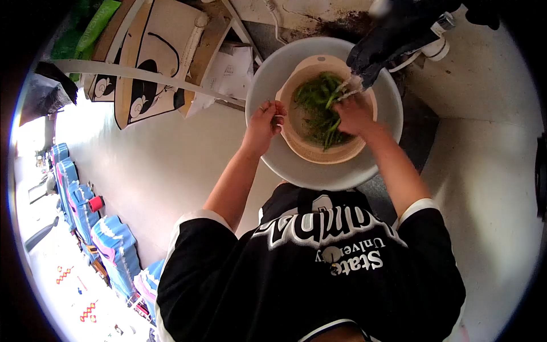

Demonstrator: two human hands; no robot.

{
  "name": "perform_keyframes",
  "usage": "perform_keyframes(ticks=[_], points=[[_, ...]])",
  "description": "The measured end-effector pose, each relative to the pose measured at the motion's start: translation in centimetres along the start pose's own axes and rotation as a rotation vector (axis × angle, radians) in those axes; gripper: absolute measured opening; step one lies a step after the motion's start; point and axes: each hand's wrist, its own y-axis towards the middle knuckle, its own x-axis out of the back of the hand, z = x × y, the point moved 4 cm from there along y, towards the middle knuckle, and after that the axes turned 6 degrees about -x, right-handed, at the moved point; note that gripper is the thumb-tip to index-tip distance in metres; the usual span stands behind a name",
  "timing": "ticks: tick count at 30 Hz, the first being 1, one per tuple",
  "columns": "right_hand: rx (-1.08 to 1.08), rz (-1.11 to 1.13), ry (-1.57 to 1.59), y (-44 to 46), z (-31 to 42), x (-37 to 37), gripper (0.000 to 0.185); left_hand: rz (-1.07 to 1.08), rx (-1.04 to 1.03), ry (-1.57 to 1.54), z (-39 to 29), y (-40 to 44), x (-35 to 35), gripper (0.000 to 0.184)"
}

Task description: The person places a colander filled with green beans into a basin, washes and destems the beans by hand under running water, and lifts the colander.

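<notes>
A beige colander (pixel 296 145) sits inside a large grey basin (pixel 273 162), with green leafy vegetables (pixel 319 97) in water within it. My right hand (pixel 352 115) reaches into the colander from the right, its fingers closed at the green stems, partly blurred and under the water stream. At the colander's left rim is my left hand (pixel 268 121), with its fingers curled; whether it touches the rim is hard to tell. Water (pixel 348 90) runs down beside my right hand from under a dark cloth-like thing (pixel 376 54).
A metal valve (pixel 444 23) and a white pipe fitting (pixel 436 50) are on the wall at upper right. Cardboard with printed drawings (pixel 154 68) and a metal frame (pixel 142 74) stand at upper left. Blue covered items (pixel 114 248) line the left side.
</notes>
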Motion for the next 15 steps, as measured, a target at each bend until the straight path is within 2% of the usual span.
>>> perform_keyframes(ticks=[2,5,8,11,14,15], points=[[0.12,-0.022,0.204,-2.9,2.0,0.6,0.055,-0.015,0.0,-0.033,-0.2,-0.2,-0.8,0.016],[0.069,0.131,0.549,-4.8,0.1,2.4,0.053,-0.04,-0.029,-0.168,1.4,1.2,-0.3,0.016],[-0.032,-0.271,0.754,-6.8,-3.8,2.9,0.045,-0.068,0.001,-0.309,3.9,2.6,-0.7,0.019],[-0.265,-0.7,0.917,-8.2,-4.9,1.3,0.049,-0.179,-0.12,0.135,4.8,3.7,-3.2,0.022],[-0.62,-0.329,1.591,-6.5,-4.4,-3.3,0.055,-0.36,-0.361,0.787,5.0,5.0,-5.3,0.024],[-0.557,-0.355,1.712,-6.2,-4.1,-4.2,0.054,-0.356,-0.402,0.853,6.0,5.9,-5.1,0.025]])
